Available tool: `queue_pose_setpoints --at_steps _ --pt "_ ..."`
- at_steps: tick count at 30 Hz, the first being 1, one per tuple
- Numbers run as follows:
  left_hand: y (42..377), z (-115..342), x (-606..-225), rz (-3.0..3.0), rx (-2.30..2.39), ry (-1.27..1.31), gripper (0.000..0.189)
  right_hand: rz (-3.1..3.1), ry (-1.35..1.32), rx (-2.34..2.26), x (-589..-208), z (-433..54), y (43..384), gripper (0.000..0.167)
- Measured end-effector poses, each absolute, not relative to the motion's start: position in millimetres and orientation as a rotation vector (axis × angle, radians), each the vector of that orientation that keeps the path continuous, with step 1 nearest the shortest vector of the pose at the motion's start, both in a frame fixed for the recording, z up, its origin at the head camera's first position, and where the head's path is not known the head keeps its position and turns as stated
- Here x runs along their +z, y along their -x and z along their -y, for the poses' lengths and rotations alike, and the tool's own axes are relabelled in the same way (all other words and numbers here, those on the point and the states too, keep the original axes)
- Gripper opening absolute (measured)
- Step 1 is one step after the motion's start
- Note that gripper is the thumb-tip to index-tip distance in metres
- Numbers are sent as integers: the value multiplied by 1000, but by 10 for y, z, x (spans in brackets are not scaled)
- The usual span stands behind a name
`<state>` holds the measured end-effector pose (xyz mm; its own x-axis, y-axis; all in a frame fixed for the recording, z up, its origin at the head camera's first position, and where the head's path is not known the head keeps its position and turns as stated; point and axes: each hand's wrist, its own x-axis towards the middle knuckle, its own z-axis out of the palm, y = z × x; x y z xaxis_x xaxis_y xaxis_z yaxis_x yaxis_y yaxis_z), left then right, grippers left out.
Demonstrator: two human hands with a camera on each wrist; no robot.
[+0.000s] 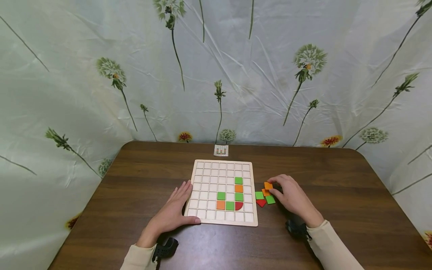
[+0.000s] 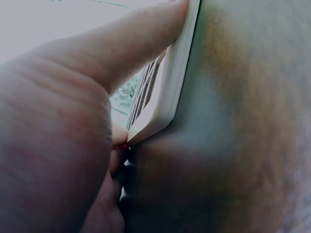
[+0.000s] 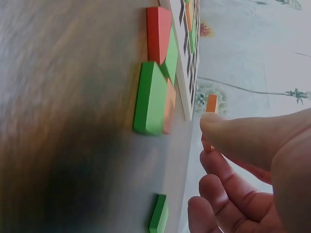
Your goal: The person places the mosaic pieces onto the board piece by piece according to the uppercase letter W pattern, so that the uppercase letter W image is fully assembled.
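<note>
A wooden grid board (image 1: 204, 191) lies on the table, with green and orange square tiles and a red rounded tile (image 1: 238, 206) in its cells. My left hand (image 1: 173, 208) rests against the board's lower left corner, fingers straight along the left side and thumb on the near edge. Beyond the board's right side, my right hand (image 1: 291, 197) pinches an orange tile (image 3: 212, 104) between thumb and fingertips, above the table. Under it sits a small pile: a red tile (image 3: 158, 34), a green tile (image 3: 149, 99), another orange tile (image 3: 169, 107) and more green.
A small printed pattern card (image 1: 221, 150) lies behind the board near the table's far edge. One green tile (image 3: 159, 213) lies apart from the pile in the right wrist view. Floral cloth (image 1: 236, 75) hangs around the brown table (image 1: 337, 187).
</note>
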<state>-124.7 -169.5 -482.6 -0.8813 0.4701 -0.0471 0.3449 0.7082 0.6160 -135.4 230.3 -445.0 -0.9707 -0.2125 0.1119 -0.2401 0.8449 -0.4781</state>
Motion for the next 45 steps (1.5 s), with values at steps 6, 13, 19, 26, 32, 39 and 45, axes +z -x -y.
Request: queue_pose_setpoints --at_steps 6,13,19,26,32,39,45 --pt "1249 1696 -4831 -2716 922 -660 122 2949 -389 812 -4441 -2235 1359 26" --pt "1245 1697 -4825 -2713 918 -654 122 2942 -400 844 -4446 -2132 1368 28" --pt "1249 1687 -4818 -2712 922 -658 122 2930 -418 869 -4453 -2030 1374 28" --pt "1251 1691 -4819 -2709 909 -656 122 2904 -459 903 -4467 -1869 1411 28" --pt "1246 1691 -4814 -2714 918 -661 122 2912 -471 906 -4460 -1752 1455 28" --pt "1242 1687 -4798 -2712 923 -661 122 2916 -479 927 -4475 -1634 1493 25" --pt "1240 1684 -4807 -2713 915 -653 122 2894 -508 929 -4488 -1522 1509 23"
